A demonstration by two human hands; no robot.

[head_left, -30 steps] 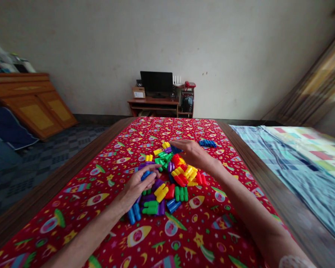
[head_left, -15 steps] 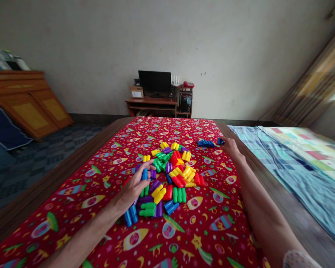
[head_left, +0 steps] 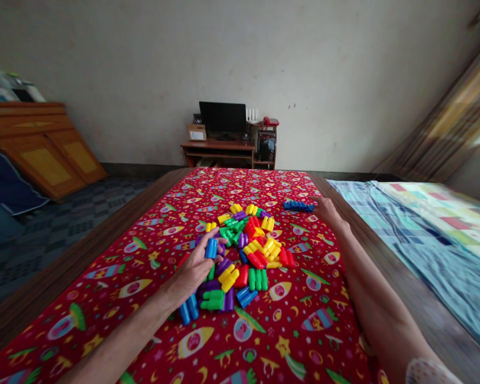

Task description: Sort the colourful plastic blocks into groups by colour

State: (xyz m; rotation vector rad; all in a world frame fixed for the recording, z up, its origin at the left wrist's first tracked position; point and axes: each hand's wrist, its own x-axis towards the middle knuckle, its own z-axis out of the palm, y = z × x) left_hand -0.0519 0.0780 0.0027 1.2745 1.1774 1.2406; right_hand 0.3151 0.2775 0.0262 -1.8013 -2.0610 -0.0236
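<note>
My left hand (head_left: 201, 260) is closed round a blue toy block (head_left: 212, 248), pinched between thumb and fingers above the left side of a heap of plastic blocks. My right hand (head_left: 327, 210) reaches far forward on the right. Its fingertips grip the near-right end of a row of blue blocks (head_left: 298, 206), partly hiding the last one. Among the heap are yellow blocks (head_left: 228, 278), green blocks (head_left: 257, 279), red blocks (head_left: 287, 258) and purple blocks (head_left: 228, 300). Two blue blocks lie in front, one (head_left: 189, 309) near my left wrist.
A red patterned cloth (head_left: 198, 341) covers the long wooden table (head_left: 76, 271). To the right lies a bed with a blue sheet (head_left: 408, 250). By the far wall stands a desk (head_left: 220, 145) with a monitor (head_left: 223, 117); a wooden cabinet (head_left: 44, 154) is at left.
My right hand has moved slightly left, bringing its blue block from a gap away up to the end of the row. The blue block in my left hand has turned to show more of itself.
</note>
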